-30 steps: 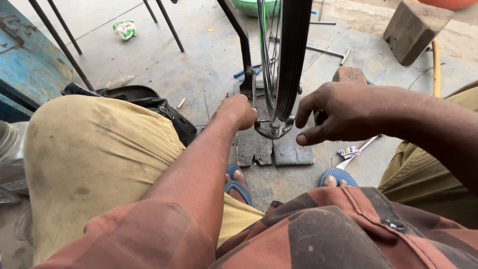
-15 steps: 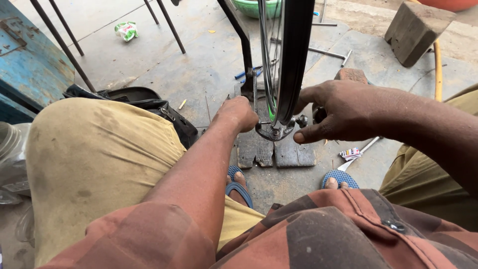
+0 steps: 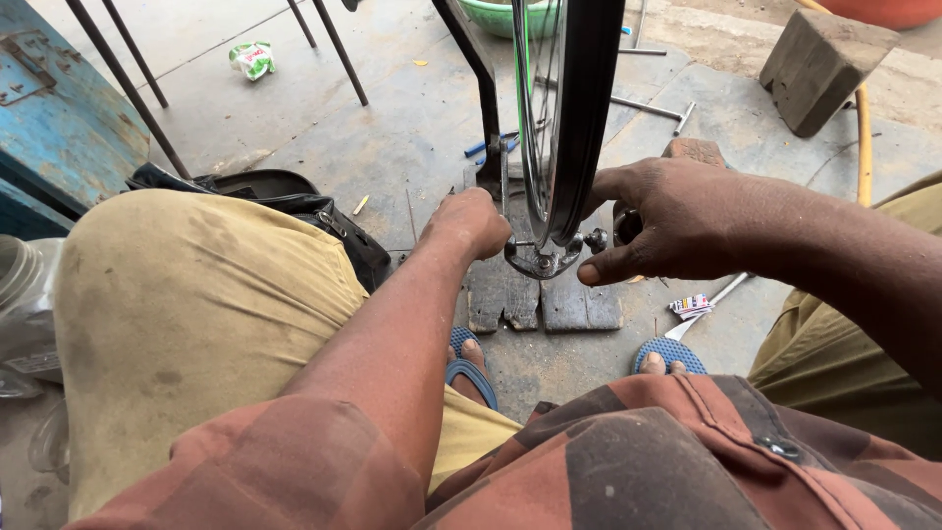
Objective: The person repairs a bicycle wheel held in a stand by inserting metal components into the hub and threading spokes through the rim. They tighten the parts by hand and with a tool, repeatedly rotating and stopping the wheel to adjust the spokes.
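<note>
hands nearly unmoved since earlier, left hand [image 3: 478, 222] and right hand [image 3: 667, 221] pinching steel axle [image 3: 543, 261] of black spoked wheel [image 3: 569, 118]

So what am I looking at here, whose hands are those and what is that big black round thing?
The camera sits on a person's head and looks down, so you see that person's own knees, arms and hands. The big black round thing is a bicycle wheel standing upright, with thin metal spokes. Its bottom rests over some dark wooden boards on the concrete ground. The left hand grips the wheel's middle part from one side, and the right hand pinches it from the other side. Around them lie a wooden block, a metal rod, a black bag and a green bowl. The feet wear blue sandals.
</note>
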